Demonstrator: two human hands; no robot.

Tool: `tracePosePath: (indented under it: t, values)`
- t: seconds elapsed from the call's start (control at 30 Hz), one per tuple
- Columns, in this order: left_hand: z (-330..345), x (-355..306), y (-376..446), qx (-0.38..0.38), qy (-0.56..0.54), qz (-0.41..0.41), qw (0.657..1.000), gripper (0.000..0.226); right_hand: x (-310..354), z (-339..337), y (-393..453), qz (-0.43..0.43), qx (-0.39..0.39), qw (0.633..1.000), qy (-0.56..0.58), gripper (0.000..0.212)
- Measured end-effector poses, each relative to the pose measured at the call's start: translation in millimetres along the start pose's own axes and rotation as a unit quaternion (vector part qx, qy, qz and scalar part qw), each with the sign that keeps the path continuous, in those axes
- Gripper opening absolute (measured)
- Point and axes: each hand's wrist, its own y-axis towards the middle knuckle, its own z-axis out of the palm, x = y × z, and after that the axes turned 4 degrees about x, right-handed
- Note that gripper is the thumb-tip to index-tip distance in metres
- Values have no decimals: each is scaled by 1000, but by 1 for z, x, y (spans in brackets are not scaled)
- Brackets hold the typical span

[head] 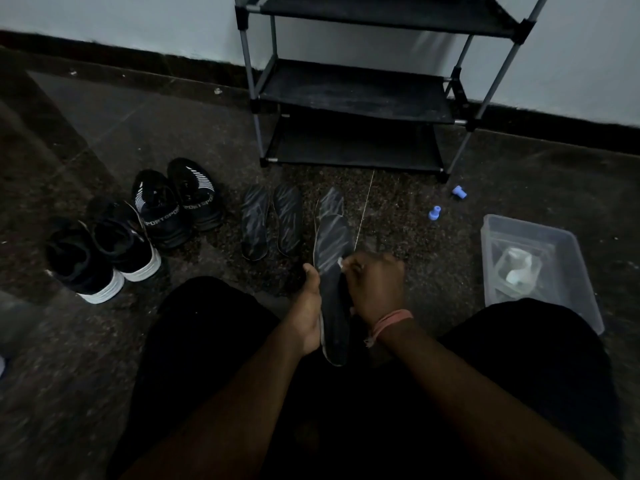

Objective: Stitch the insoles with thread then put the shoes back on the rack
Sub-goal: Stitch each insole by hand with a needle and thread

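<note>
Left hand (309, 306) is gripping the insole (332, 271) along its edge, steadying it over the lap for stitching; right hand (375, 285) is pinching something at the opposite edge, likely the needle, with thread (366, 199) running taut toward the rack (356, 98). Clear plastic box (540, 268) is holding pale, indistinct supplies.

Rack (356, 98) at 12 o'clock: upper tiers cut by top edge; right hand (375, 285) fingertips curled against held insole (332, 271), needle too small to tell; fourth insole (330, 202) half covered behind it; tub (568, 244) at 3 o'clock, contents blurred, unidentifiable.
</note>
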Motion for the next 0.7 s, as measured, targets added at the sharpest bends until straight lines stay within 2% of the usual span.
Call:
tracePosePath:
  t: [0.07,0.1,0.17,0.27,0.33,0.4,0.47,0.53,0.63,0.7]
  values:
    - [-2,-1,0,-6,-1,9,1000,92,11,0,-8,-56,24,997,47,14]
    - [-4,-2,2,-18,-5,14,1000,94,21,2,-19,-73,71,990,98,15]
    - [-7,-5,7,-26,-16,15,999,97,27,2,-26,-79,111,981,139,15]
    - [0,-7,6,-1,-24,12,1000,91,3,2,3,-13,26,998,57,9]
    - [4,-7,6,14,-17,1,1000,87,-2,-5,11,18,0,999,26,10]
    - [5,-12,7,12,-10,0,1000,87,11,-7,3,-74,27,995,60,13]
    - [2,-19,14,15,-10,0,1000,90,23,-6,-10,-151,85,982,77,13]
    - [5,-26,18,11,-24,-2,1000,82,11,-4,9,-125,85,986,77,10]
    - [9,-37,31,22,-46,-6,999,62,-20,0,48,-12,48,994,93,10]
    - [8,-45,41,26,-51,-4,998,56,-24,1,57,-15,55,993,107,11]
